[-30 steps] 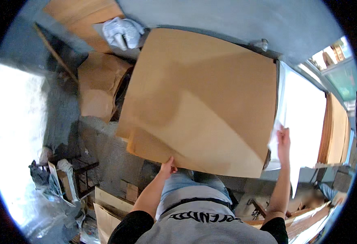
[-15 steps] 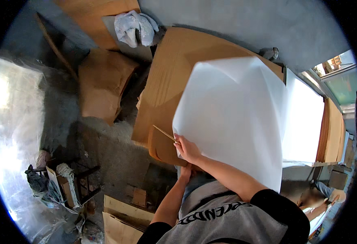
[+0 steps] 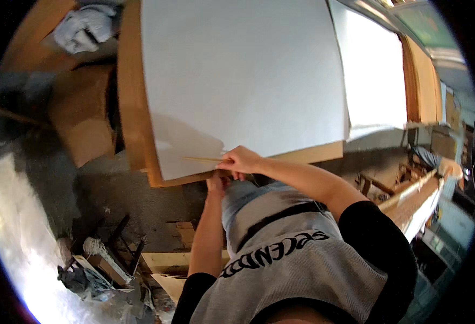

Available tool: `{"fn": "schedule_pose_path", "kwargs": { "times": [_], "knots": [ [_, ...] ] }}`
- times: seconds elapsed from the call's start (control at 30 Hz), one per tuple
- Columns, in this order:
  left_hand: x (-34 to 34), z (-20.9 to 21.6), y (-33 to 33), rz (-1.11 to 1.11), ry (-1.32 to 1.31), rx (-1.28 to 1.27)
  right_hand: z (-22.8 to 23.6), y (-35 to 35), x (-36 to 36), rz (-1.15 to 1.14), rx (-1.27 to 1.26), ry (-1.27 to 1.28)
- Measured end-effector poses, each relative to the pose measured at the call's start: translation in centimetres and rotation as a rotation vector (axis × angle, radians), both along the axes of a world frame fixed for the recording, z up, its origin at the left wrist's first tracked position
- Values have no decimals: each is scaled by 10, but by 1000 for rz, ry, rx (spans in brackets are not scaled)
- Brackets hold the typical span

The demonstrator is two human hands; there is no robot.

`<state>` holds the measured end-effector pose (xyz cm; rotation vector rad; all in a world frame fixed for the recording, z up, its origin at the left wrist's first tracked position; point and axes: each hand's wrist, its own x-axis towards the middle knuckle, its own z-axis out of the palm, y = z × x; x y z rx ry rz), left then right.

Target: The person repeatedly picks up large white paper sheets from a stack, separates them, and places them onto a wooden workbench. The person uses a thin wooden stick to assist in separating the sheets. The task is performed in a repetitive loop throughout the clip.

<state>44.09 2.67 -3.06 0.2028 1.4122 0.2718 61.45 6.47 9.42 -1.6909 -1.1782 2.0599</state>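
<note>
A large white sheet [image 3: 243, 75] lies flat over a brown cardboard sheet [image 3: 133, 92], whose edge shows along the left side and the front. My right hand [image 3: 242, 161] is at the white sheet's near edge, its fingers closed round a thin wooden stick [image 3: 197, 159] that points left across the paper. Just below it, my left hand [image 3: 216, 184] is closed at the cardboard's front edge; its fingertips are partly hidden. Both hands nearly touch, close in front of my body.
To the right stands a stack with a bright white top [image 3: 375, 70] and brown layered sides. A crumpled pale cloth [image 3: 84, 28] and a brown cardboard piece [image 3: 83, 116] are at the left. A cluttered stool [image 3: 105, 262] stands lower left. Another person's arm [image 3: 448, 168] shows far right.
The white sheet was bowed up and curled; now it lies flat over the cardboard. My hands stay together at the front edge, with the stick still in the right. The view has shifted.
</note>
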Motion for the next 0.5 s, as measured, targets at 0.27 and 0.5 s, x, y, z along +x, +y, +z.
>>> {"fn": "schedule_pose_path", "kwargs": {
  "times": [0.27, 0.5],
  "knots": [
    [-20, -6, 5, -60, -104, 18, -70, -201, 145, -1198, -252, -252],
    [-16, 3, 10, -80, -129, -19, -100, -256, 201, -2254, -307, -60]
  ]
}}
